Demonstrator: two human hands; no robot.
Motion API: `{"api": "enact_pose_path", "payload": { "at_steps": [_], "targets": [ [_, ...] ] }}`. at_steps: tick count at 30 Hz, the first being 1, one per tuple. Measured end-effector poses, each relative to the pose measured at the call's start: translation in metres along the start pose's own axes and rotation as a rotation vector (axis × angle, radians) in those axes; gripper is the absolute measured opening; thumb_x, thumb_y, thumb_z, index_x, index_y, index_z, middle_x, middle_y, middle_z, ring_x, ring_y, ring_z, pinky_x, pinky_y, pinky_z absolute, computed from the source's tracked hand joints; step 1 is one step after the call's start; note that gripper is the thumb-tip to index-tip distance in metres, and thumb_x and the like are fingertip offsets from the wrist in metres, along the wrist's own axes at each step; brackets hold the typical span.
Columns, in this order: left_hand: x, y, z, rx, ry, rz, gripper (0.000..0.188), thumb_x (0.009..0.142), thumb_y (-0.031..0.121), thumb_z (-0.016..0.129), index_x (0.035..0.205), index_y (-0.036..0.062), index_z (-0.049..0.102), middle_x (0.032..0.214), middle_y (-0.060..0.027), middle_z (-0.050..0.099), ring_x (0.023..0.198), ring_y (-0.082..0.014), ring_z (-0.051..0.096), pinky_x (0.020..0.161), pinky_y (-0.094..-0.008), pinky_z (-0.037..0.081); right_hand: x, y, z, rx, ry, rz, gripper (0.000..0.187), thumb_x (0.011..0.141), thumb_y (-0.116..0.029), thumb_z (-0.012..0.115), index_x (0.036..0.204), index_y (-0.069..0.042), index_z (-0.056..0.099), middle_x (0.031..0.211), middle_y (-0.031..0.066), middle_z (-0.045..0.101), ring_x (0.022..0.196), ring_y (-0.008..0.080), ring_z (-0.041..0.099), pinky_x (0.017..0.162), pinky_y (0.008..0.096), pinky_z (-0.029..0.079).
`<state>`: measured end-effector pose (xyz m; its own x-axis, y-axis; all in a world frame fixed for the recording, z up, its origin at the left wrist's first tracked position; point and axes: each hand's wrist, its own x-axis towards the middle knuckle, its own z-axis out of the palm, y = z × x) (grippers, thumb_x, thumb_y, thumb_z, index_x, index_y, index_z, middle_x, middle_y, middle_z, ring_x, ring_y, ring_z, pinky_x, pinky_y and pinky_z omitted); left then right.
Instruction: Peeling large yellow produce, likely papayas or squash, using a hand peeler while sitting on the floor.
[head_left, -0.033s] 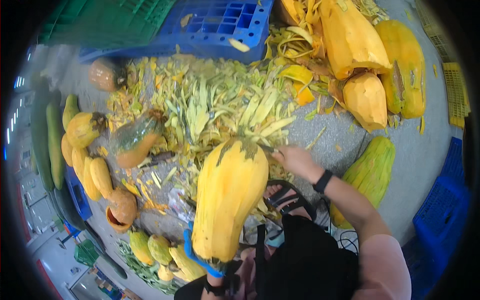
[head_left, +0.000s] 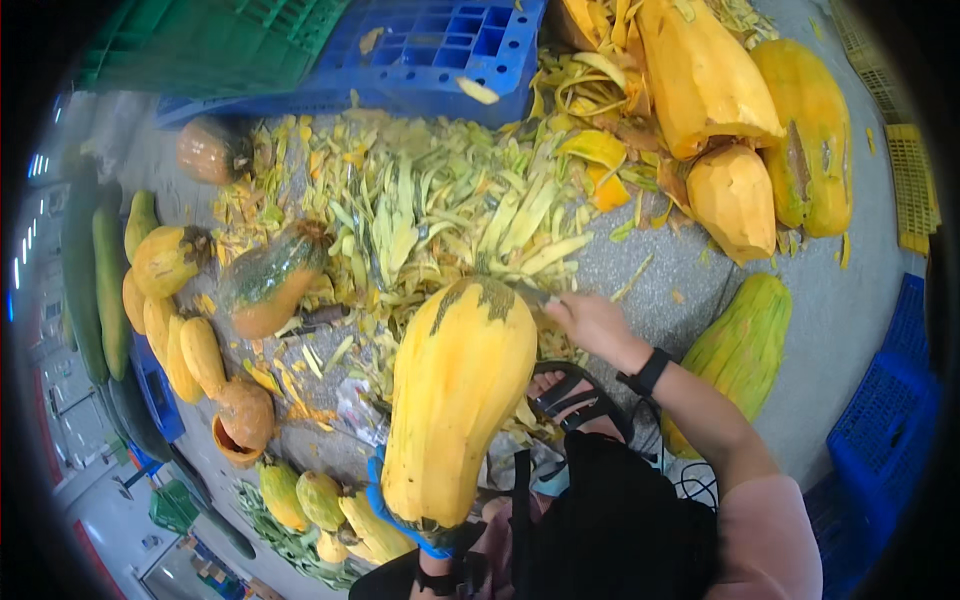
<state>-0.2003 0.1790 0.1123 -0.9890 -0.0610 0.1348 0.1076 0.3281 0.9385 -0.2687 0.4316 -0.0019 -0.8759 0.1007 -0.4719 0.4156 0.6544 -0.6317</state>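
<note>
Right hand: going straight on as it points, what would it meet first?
Leading with its thin tool, the right hand would likely meet the held yellow squash near its upper end, though depth is unclear.

Right before me, the person [head_left: 640, 470] is wearing a blue glove [head_left: 376, 493] on the left hand [head_left: 405, 531], a black band [head_left: 650, 370] around each wrist, a short pink sleeve [head_left: 765, 530] on the right arm [head_left: 705, 412], a black garment [head_left: 620, 525] over the lap, and a strappy, open-toed black sandal [head_left: 572, 395].
</note>
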Motion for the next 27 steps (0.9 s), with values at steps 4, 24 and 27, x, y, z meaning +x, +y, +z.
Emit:
{"api": "enact_pose_path", "payload": {
  "at_steps": [4, 24, 27],
  "targets": [
    [-0.014, 0.0, 0.01, -0.435, 0.364, -0.335, 0.07, 0.073, 0.056, 0.039, 0.126, 0.0141, 0.025, 0.127, -0.0114, 0.03, 0.117, -0.031, 0.029, 0.096, -0.0449, 0.024, -0.013, -0.033, -0.011, 0.357, 0.131, -0.196, 0.031, 0.082, -0.035, 0.042, 0.073, -0.008, 0.052, 0.06, 0.015, 0.054, 0.055, 0.0339, 0.053, 0.049, 0.0416, 0.041],
    [-0.003, -0.082, -0.052, -0.869, 0.541, -0.483, 0.053, 0.082, 0.041, 0.032, 0.122, 0.0065, 0.035, 0.121, -0.0137, 0.04, 0.111, -0.03, 0.038, 0.094, -0.0447, 0.029, -0.022, -0.092, 0.008, -0.063, 0.047, -0.378, 0.026, 0.08, -0.031, 0.046, 0.07, -0.008, 0.05, 0.044, 0.0085, 0.049, 0.039, 0.0261, 0.05, 0.035, 0.0363, 0.038],
    [-0.003, -0.068, -0.044, -0.881, 0.51, -0.44, 0.053, 0.082, 0.042, 0.03, 0.122, 0.0074, 0.035, 0.122, -0.0134, 0.04, 0.112, -0.0302, 0.037, 0.094, -0.0448, 0.028, 0.0, -0.036, 0.024, -0.071, 0.174, -0.276, 0.026, 0.081, -0.031, 0.045, 0.072, -0.007, 0.051, 0.046, 0.0115, 0.05, 0.041, 0.0275, 0.052, 0.037, 0.038, 0.039]
  ]
}}
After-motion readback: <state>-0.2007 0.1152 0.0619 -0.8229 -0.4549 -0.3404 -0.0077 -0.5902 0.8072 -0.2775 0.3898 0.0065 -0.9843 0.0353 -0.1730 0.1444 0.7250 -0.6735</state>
